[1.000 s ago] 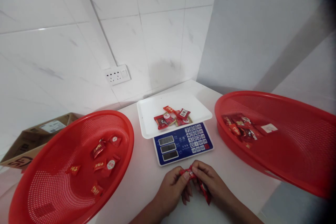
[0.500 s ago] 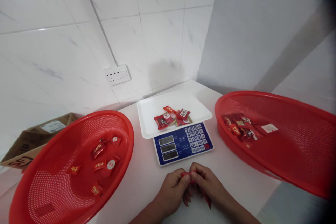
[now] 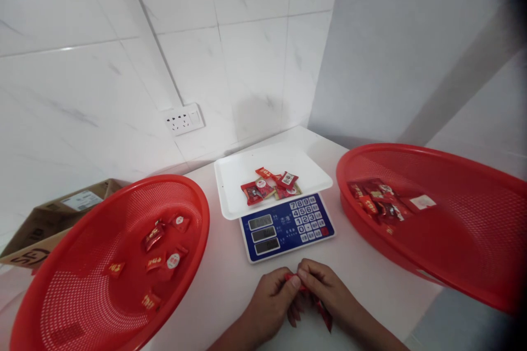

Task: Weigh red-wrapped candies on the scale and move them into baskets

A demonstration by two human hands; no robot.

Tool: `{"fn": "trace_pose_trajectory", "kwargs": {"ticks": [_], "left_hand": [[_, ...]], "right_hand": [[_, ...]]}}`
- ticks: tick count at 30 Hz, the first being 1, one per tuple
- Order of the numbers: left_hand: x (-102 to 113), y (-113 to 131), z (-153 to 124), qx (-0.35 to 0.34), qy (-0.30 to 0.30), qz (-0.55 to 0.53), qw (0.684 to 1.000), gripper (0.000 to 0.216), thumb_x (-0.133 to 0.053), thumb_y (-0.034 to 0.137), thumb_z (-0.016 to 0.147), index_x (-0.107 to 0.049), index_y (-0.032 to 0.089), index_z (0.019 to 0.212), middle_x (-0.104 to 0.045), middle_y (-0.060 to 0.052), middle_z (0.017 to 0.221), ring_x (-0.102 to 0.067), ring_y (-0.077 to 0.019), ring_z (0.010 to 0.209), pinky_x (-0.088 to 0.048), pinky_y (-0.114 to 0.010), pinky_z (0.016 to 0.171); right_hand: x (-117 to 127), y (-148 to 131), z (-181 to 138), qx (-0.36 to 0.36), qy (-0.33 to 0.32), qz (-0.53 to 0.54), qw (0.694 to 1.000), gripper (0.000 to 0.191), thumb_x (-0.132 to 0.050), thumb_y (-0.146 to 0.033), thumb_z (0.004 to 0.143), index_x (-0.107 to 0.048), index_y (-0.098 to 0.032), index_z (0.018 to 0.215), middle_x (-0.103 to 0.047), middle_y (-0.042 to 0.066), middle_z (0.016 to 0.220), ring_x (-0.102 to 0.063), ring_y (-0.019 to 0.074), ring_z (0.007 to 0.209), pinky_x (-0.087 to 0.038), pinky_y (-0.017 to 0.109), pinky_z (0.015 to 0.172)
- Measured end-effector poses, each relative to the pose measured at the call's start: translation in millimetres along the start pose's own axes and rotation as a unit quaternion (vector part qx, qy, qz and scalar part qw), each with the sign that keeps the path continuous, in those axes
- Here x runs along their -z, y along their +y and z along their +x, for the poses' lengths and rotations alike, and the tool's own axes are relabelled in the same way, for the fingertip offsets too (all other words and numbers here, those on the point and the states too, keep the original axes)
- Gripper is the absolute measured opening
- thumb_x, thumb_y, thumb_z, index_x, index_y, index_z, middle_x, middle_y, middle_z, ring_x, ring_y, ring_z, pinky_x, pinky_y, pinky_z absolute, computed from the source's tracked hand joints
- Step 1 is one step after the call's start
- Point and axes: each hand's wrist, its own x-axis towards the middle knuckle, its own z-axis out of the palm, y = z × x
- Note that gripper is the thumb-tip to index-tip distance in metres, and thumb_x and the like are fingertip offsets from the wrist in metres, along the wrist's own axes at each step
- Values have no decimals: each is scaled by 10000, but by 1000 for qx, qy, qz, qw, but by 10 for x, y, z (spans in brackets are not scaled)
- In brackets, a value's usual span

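Observation:
In the head view, my left hand [image 3: 269,299] and my right hand [image 3: 329,290] meet low in the middle, in front of the scale. Both pinch a small red packet [image 3: 324,319] at its upper edge between thumb and fingers. Its lower part hangs beneath my right hand, and much of it is hidden by my fingers. Just beyond them stands a blue digital scale [image 3: 288,233] with a keypad and three small displays. Several red wrapped snacks [image 3: 252,193] lie in a loose group on its white tray [image 3: 233,167].
On the left, a tilted red plastic basket [image 3: 197,214] holds several small red packets [image 3: 154,235]. Another red basket [image 3: 453,274] on the right contains a pile of packets [image 3: 379,197]. A cardboard box [image 3: 53,219] sits behind the left basket. A socket [image 3: 183,119] is on the tiled wall.
Both hands stay on the red packet, with only a slight shift of the fingers. The view has tilted a little; the snacks, scale and baskets keep their places.

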Motion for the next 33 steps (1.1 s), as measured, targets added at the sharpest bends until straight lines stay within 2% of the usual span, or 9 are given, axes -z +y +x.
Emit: {"fn": "trace_pose_trajectory", "kwargs": {"ticks": [8, 15, 18, 21, 24, 26, 28, 30, 33], "left_hand": [[27, -37, 21, -12, 4, -43, 999, 370, -488, 497, 777, -461, 149, 657, -538, 16, 528, -464, -57, 384, -362, -168, 362], [37, -63, 55, -16, 29, -113, 993, 376, -521, 504, 757, -470, 143, 665, -545, 19, 477, -476, -62, 363, -357, -151, 333], [31, -80, 69, -21, 36, -138, 990, 451, -464, 569, 759, -489, 130, 663, -541, 10, 462, -479, -68, 353, -359, -152, 321], [21, -85, 95, -11, 34, -177, 984, 537, -437, 657, 712, -491, 127, 651, -556, -11, 462, -471, -69, 334, -345, -154, 303], [18, -98, 128, -3, 36, -181, 983, 565, -484, 703, 636, -477, 139, 633, -554, -6, 445, -459, -68, 321, -327, -153, 292], [18, -120, 150, -3, 35, -173, 984, 575, -496, 715, 613, -476, 140, 632, -554, -2, 441, -462, -69, 324, -327, -154, 296], [19, -148, 172, 4, 39, -166, 985, 602, -496, 744, 576, -473, 144, 627, -549, 1, 430, -454, -68, 315, -316, -158, 297], [20, -172, 187, 15, 39, -161, 986, 633, -486, 777, 535, -467, 149, 610, -526, 14, 400, -431, -64, 298, -289, -158, 299], [28, -175, 179, -2, 35, -167, 985, 604, -463, 746, 605, -484, 143, 618, -511, 20, 394, -447, -65, 336, -292, -165, 351]], "right_hand": [[-34, -24, 18, 2, -1, 18, 1000, 438, -458, -611, 737, -395, -201, 598, -494, -52, 471, -446, 78, 433, -323, 218, 446], [-57, -71, -22, 28, -45, 54, 997, 374, -498, -538, 756, -449, -187, 633, -555, -21, 538, -515, 101, 488, -358, 229, 478], [-49, -125, -11, 18, -18, 69, 997, 383, -488, -544, 758, -448, -189, 619, -532, -31, 523, -500, 97, 472, -345, 226, 465], [-15, -359, 98, 11, 52, 43, 998, 379, -524, -537, 736, -448, -190, 605, -474, -58, 500, -429, 73, 442, -296, 207, 432], [16, -765, 306, 32, 102, 49, 993, 368, -548, -525, 720, -441, -193, 604, -462, -74, 488, -386, 59, 421, -264, 195, 417], [16, -1010, 448, 55, 104, 66, 991, 345, -550, -509, 724, -472, -184, 638, -463, -82, 505, -363, 42, 409, -253, 185, 417], [-5, -1136, 541, 61, 82, 67, 993, 324, -536, -501, 738, -529, -177, 745, -467, -84, 533, -355, 33, 407, -243, 178, 418], [-37, -1112, 558, 47, 58, 54, 996, 344, -529, -499, 742, -551, -174, 854, -467, -84, 541, -365, 35, 411, -245, 175, 418], [-61, -889, 451, 15, 32, 36, 999, 354, -553, -505, 717, -559, -167, 822, -460, -82, 512, -391, 44, 418, -269, 174, 416]]}}
